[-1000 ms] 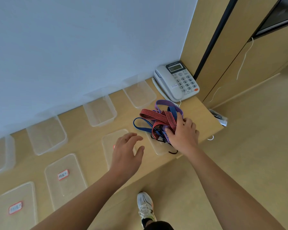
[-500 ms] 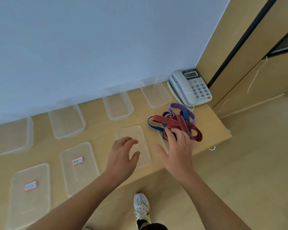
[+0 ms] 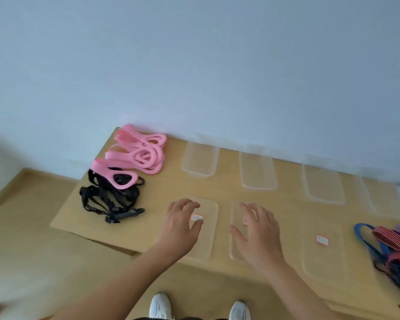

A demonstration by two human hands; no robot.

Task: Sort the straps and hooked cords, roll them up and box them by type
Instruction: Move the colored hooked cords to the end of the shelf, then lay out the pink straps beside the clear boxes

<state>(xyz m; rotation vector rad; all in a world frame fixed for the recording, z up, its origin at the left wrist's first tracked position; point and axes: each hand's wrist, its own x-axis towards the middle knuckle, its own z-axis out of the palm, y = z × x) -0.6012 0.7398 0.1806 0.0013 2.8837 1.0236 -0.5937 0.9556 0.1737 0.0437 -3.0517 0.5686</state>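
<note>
Pale blue wall [image 3: 194, 65] behind light wooden table [image 3: 171, 188]; tan wood floor [image 3: 21, 250].

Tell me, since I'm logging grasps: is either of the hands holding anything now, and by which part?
Nothing is held. The left hand and right hand hover with spread fingers over the clear lids, gripping none of the straps.

striped cords [image 3: 395, 243] cropped right, perhaps tangled
</note>
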